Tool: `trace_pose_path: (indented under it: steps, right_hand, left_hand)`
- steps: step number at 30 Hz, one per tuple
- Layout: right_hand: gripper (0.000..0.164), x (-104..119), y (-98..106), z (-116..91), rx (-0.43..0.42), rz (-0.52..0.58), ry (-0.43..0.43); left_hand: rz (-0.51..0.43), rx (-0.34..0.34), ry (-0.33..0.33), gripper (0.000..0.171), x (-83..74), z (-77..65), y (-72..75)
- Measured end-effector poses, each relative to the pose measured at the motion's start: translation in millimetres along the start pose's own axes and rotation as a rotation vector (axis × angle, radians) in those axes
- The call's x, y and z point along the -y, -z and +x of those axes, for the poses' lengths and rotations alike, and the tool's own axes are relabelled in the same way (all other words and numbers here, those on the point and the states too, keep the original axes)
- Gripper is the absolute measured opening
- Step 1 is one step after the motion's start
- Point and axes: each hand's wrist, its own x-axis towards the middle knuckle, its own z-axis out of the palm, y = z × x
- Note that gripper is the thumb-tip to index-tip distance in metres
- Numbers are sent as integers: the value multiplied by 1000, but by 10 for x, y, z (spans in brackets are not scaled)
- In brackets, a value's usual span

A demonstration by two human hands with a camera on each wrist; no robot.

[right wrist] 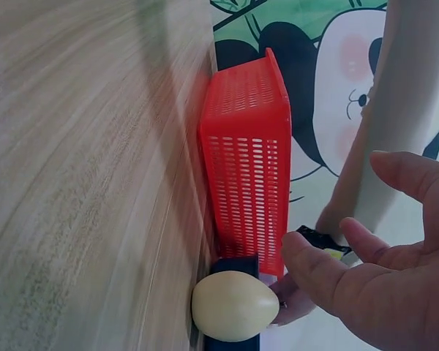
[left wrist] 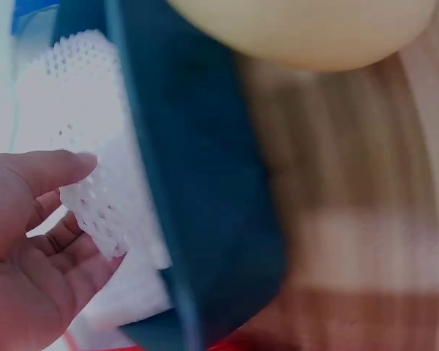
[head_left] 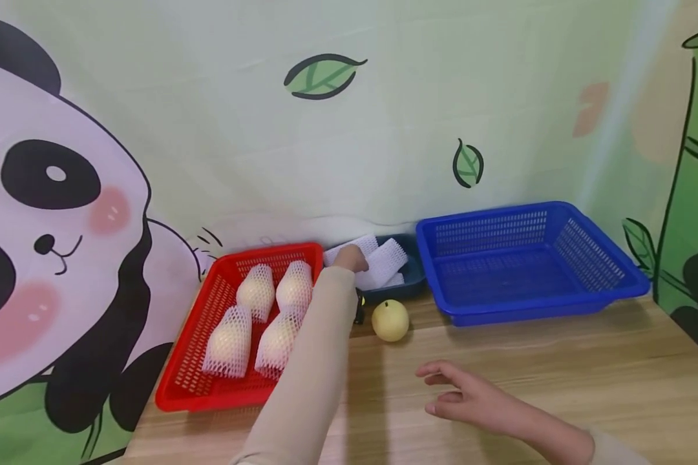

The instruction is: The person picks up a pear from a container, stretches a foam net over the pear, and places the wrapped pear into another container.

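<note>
Over the small dark-blue basket [head_left: 415,284] at the back, my left hand [head_left: 351,258] reaches in among several white foam net sleeves [head_left: 386,261]. In the left wrist view the thumb and fingers pinch one foam net sleeve [left wrist: 106,175] along its edge. A bare yellow pear [head_left: 390,321] stands on the table just in front of that basket, stem upward. My right hand [head_left: 471,397] hovers nearer, to the right of the pear, its fingers loosely bent around nothing. The right wrist view shows the pear [right wrist: 234,307] beyond the right fingertips.
On the left, a red basket [head_left: 180,387] holds several pears in foam nets [head_left: 228,342], partly hidden by the left sleeve. A larger blue basket [head_left: 529,303] stands at the back right. Behind the wooden table [head_left: 395,420] hangs a panda-printed cloth [head_left: 238,148].
</note>
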Motion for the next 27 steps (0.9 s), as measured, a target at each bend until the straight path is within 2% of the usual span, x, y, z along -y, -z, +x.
trace_pose_path:
  steps: [1, 2, 3, 5, 6, 7, 8, 9, 12, 14, 17, 19, 27]
  right_hand:
    - [50, 1, -2, 6, 0, 0, -4]
    - [50, 3, -5, 15, 2, 1, -11]
    - [51, 6, -4, 23, 1, 1, -18]
    - [51, 10, -3, 42, -1, -6, -22]
    - [50, 11, -1, 51, -2, -8, -22]
    - [50, 14, -1, 59, -5, -15, -22]
    - [50, 18, -2, 66, -6, -17, -22]
    - [50, 19, -3, 71, -7, -20, -23]
    - [51, 27, -21, 80, -6, -11, -26]
    - [52, 41, -19, 84, -11, -8, -39]
    - [52, 63, -14, 95, -33, -22, -42]
    - [51, 78, -8, 106, -54, -38, -32]
    - [51, 116, 17, 152, -128, -24, 11]
  left_hand:
    - [-12, -4, -32, 31, 22, 10, 59]
    - [-34, 30, -43, 33, 69, 114, 87]
    - [-26, 49, -33, 33, 63, 134, 160]
    - [-41, 5, -88, 26, 140, 228, 242]
    - [-53, 13, -103, 25, 175, 289, 301]
    - [-77, 17, -121, 25, 189, 265, 383]
    - [-103, 37, -94, 23, 131, 120, 507]
    - [-128, 23, -91, 20, 80, -29, 606]
    - [-190, 67, -33, 19, -127, -607, 941]
    - [-193, 53, -53, 16, -194, -828, 1056]
    - [-164, 24, -109, 19, -234, -1029, 1172]
    - [-160, 7, -147, 26, -235, -1112, 1244]
    - [-233, -22, -293, 33, -146, -1527, 1452]
